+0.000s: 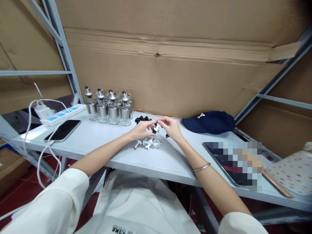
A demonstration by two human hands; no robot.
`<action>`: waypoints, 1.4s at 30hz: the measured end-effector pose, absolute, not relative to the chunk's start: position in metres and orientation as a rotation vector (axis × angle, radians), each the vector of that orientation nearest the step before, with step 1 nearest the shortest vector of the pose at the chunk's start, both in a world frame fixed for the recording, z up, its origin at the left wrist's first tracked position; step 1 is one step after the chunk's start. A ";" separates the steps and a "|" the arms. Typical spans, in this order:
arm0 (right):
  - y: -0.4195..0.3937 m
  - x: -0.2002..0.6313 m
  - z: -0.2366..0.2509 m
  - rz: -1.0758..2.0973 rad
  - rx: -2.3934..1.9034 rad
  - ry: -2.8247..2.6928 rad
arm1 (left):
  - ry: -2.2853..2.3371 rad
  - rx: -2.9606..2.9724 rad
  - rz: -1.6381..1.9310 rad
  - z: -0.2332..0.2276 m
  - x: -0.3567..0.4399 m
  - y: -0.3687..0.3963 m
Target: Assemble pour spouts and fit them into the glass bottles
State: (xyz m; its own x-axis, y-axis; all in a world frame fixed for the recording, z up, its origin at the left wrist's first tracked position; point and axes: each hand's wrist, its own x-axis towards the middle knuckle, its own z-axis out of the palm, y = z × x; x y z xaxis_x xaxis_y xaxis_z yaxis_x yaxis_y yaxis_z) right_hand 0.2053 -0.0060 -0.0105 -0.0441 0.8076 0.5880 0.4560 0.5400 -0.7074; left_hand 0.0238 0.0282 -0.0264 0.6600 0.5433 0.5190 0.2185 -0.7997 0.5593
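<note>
Silver pourer (156, 127) held over middle of worktop (170, 162), between front and back edges. Long axis tilted: black stopper end down toward front edge, spout end up at right fingertips. Grip: left hand (143, 129) grasping body, right hand (172, 128) pinching upper end; neither nearer. White parts (148, 143) toward front edge, black caps (142, 119) toward back edge.

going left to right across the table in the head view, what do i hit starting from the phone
Phone, steel-banded glass bottles, left hand, pourer spout, right hand, navy cap, dotted light-coloured item.
</note>
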 end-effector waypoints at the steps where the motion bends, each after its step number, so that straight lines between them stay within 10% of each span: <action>1: -0.006 0.205 -0.011 0.401 -1.072 -1.680 | 0.591 2.423 0.974 -0.027 0.024 0.028; 42: -0.007 0.202 -0.009 0.629 -1.064 -1.559 | 0.544 2.397 1.082 -0.028 0.024 0.030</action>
